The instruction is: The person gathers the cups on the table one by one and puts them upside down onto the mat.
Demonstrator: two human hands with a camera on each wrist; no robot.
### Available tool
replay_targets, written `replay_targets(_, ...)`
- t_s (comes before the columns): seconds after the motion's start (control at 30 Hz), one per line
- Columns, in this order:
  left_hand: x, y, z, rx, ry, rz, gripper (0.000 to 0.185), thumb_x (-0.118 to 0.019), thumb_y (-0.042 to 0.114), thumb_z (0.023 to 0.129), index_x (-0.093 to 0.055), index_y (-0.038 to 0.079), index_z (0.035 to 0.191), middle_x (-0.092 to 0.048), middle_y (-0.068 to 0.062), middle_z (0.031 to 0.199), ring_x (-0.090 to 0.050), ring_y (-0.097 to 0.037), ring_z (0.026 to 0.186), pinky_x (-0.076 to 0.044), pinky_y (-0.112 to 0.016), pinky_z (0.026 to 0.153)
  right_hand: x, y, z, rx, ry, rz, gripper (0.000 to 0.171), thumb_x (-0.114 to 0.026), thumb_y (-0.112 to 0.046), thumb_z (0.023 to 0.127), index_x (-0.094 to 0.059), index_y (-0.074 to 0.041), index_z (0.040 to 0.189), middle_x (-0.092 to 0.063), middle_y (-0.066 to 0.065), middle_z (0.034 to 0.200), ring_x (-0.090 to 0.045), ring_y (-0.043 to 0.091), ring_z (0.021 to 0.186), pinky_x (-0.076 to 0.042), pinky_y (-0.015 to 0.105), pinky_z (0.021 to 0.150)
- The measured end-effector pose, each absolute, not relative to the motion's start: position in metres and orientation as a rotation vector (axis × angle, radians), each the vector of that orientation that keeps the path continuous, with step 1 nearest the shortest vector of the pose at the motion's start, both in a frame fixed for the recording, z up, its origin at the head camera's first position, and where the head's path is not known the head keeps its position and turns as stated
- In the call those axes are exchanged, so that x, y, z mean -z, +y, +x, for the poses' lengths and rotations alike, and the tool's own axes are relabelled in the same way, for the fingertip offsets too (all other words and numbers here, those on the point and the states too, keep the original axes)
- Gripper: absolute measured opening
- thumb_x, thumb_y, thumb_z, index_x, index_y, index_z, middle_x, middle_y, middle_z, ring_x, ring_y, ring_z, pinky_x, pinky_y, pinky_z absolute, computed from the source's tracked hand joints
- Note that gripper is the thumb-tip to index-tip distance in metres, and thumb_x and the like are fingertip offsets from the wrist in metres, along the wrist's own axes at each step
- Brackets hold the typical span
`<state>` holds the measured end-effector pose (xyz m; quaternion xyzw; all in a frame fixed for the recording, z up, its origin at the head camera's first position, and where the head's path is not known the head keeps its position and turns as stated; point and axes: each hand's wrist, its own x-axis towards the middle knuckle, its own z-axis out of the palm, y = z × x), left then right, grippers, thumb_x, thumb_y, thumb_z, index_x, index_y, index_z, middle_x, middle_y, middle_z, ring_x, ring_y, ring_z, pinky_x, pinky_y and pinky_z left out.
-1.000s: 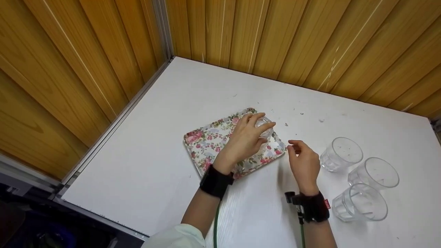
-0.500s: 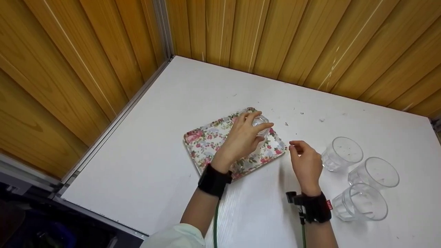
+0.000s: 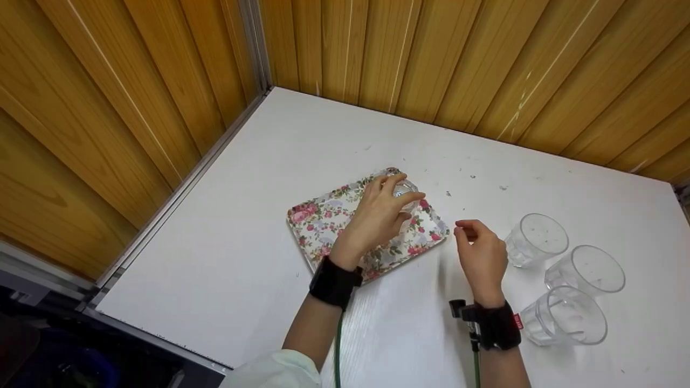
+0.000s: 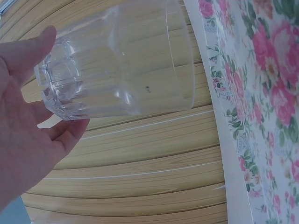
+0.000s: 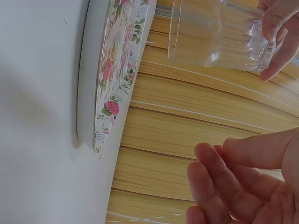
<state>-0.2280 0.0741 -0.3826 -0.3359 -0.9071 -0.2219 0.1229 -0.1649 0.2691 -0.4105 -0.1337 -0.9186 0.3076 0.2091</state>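
My left hand (image 3: 374,215) grips a clear drinking glass (image 4: 135,65) by its base, thumb on one side and fingers on the other. The glass is upside down, its rim facing the flower-patterned tray (image 3: 329,221). Both wrist views show a gap between rim and tray. Only part of the glass shows past my fingers in the head view. Beside the tray's right corner, my right hand (image 3: 481,261) hovers with loosely curled fingers (image 5: 203,179) and nothing in them.
Three more clear glasses stand upright at the right of the white table (image 3: 232,258): a far one (image 3: 536,240), a right one (image 3: 585,272) and a near one (image 3: 563,318). Wood-panelled walls (image 3: 458,59) border the table's left and back.
My left hand has shifted slightly left with the glass over the tray. The right hand has drifted a little to the right. Tray and standing glasses have stayed put.
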Motion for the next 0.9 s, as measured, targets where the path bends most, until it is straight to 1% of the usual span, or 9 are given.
replay_targets(0.1,0.3832,0.0743,-0.2284,0.645,-2.646,-0.974,0.038,-0.062,0.024,0.086,-0.055,0.031,0.123,-0.037,-0.009,0.139,-0.032,-0.028,0.127,-0.026,-0.043,0.108,0.4095,0.2695,-0.164,-0.848,-2.553,-0.382,0.015,-0.06,-0.015,0.085,-0.07,-0.008,0.094,-0.069,0.01,0.081,-0.064,0.024,0.072,-0.038,0.029,0.051)
replay_targets(0.37,0.3848,0.0734,-0.2292,0.626,-2.636,-0.969,0.039,-0.063,0.024,0.085,-0.056,0.031,0.123,-0.038,-0.009,0.138,-0.034,-0.027,0.125,-0.027,-0.041,0.107,0.4098,0.2706,-0.1637,-0.801,-2.528,-0.381,0.015,-0.061,-0.014,0.084,-0.07,-0.007,0.094,-0.07,0.01,0.081,-0.064,0.025,0.072,-0.04,0.032,0.052)
replay_targets(0.57,0.3841,0.0731,-0.2294,0.621,-2.652,-0.963,0.041,-0.062,0.024,0.086,-0.054,0.031,0.125,-0.037,-0.009,0.138,-0.033,-0.028,0.126,-0.028,-0.043,0.107,0.409,0.2709,-0.1632,-0.755,-2.501,-0.369,0.014,-0.061,-0.013,0.083,-0.07,-0.007,0.092,-0.069,0.011,0.078,-0.064,0.025,0.069,-0.039,0.034,0.05)
replay_targets(0.9,0.3847,0.0727,-0.23,0.646,-2.674,-0.948,0.039,-0.062,0.022,0.086,-0.054,0.028,0.124,-0.036,-0.01,0.14,-0.032,-0.029,0.127,-0.026,-0.043,0.108,0.4082,0.2731,-0.1615,-0.753,-2.489,-0.365,0.013,-0.063,-0.013,0.082,-0.07,-0.008,0.092,-0.07,0.01,0.078,-0.064,0.025,0.068,-0.039,0.033,0.05)
